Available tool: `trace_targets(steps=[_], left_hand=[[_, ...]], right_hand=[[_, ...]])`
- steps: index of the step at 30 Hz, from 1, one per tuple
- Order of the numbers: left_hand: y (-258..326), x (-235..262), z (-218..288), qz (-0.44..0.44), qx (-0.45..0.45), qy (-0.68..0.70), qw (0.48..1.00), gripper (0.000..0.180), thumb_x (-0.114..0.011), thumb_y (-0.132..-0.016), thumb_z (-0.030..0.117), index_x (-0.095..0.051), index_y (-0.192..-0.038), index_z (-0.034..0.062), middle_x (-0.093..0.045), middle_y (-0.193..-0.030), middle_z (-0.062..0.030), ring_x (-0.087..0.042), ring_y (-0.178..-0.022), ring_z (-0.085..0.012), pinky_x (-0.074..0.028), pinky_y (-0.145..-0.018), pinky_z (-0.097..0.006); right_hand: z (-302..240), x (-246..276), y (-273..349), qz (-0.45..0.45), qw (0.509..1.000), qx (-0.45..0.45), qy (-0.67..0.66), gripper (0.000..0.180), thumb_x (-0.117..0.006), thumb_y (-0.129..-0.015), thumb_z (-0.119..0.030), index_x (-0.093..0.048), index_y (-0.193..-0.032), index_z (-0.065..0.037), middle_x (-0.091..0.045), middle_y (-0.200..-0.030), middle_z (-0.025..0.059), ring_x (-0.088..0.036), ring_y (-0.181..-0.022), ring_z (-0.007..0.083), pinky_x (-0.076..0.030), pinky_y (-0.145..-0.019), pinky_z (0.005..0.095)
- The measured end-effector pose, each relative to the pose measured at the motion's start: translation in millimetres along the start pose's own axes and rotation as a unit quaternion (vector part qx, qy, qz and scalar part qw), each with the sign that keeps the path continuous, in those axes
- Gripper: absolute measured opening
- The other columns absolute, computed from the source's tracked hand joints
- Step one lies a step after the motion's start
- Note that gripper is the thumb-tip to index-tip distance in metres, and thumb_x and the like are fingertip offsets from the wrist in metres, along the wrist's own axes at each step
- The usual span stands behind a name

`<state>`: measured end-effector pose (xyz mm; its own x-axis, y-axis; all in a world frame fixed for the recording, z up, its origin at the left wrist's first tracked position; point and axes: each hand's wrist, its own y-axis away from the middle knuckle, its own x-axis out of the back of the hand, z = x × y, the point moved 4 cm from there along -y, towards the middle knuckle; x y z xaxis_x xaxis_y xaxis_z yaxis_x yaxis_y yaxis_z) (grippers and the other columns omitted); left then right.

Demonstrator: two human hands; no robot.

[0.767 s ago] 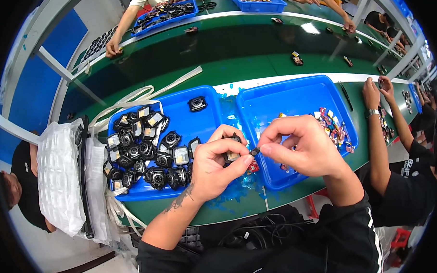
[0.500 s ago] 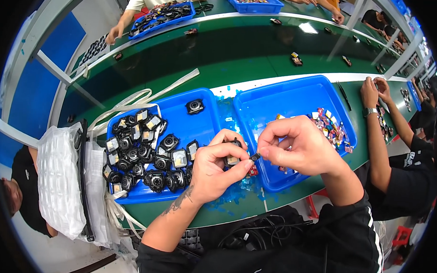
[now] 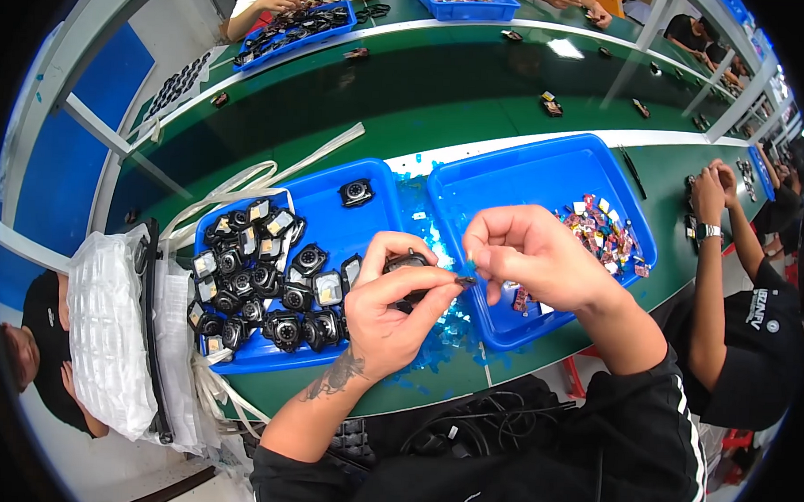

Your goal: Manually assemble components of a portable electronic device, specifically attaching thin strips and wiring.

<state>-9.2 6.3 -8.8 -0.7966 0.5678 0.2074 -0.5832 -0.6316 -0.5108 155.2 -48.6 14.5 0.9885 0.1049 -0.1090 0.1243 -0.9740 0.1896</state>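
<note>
Curled round a black watch case (image 3: 405, 262), my left hand (image 3: 386, 317) also pinches a small black part (image 3: 465, 281) between thumb and forefinger. Just right of that part is my right hand (image 3: 543, 260), its thumb and fingertips pressed together; whatever they hold is too small to make out. Below my left hand's side lies a blue tray (image 3: 382, 193) with a heap of black watch cases (image 3: 264, 277), one lying apart near its far edge. A second blue tray (image 3: 511, 180), partly hidden by my right hand, holds small colourful parts (image 3: 597, 231).
Blue scraps (image 3: 421, 221) litter the green table between the trays. A black pen-like tool (image 3: 632, 170) lies right of them. White straps (image 3: 272, 180) cross the left tray's edge. Beyond runs a green belt (image 3: 425, 88) carrying parts. Co-workers sit opposite and at right; a plastic-wrapped stack (image 3: 111, 329) stands left.
My right fingertips have shifted left and up from beside the small black part. My left hand has tilted the watch case. Parts on the belt have drifted right; the opposite co-worker's hand moved to their tray.
</note>
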Motion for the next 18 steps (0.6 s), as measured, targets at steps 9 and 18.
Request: trace_targets(steps=[9, 18], left_hand=[[3, 5, 0, 0.076, 0.004, -0.003, 0.997, 0.012, -0.073, -0.079, -0.002, -0.072, -0.091, 0.0017, -0.055, -0.100, -0.0083, -0.057, -0.081, -0.0120, -0.047, -0.067, -0.024], [5, 5, -27, 0.143, 0.145, 0.146, 0.968, 0.009, -0.070, -0.085, -0.001, -0.069, -0.093, -0.0032, -0.056, -0.100, -0.0079, -0.056, -0.088, -0.0106, -0.046, -0.075, -0.022]], right_hand=[[2, 8, -15, 0.048, 0.996, 0.067, 0.025, 0.012, -0.060, -0.089, -0.012, -0.060, -0.089, -0.001, -0.061, -0.076, 0.0042, -0.062, -0.066, 0.0138, -0.052, -0.060, 0.0285], [-7, -7, -9, 0.152, 0.930, 0.217, 0.254, 0.013, -0.065, -0.087, -0.004, -0.067, -0.099, -0.001, -0.065, -0.094, 0.0123, -0.067, -0.087, 0.0215, -0.054, -0.073, 0.0317]])
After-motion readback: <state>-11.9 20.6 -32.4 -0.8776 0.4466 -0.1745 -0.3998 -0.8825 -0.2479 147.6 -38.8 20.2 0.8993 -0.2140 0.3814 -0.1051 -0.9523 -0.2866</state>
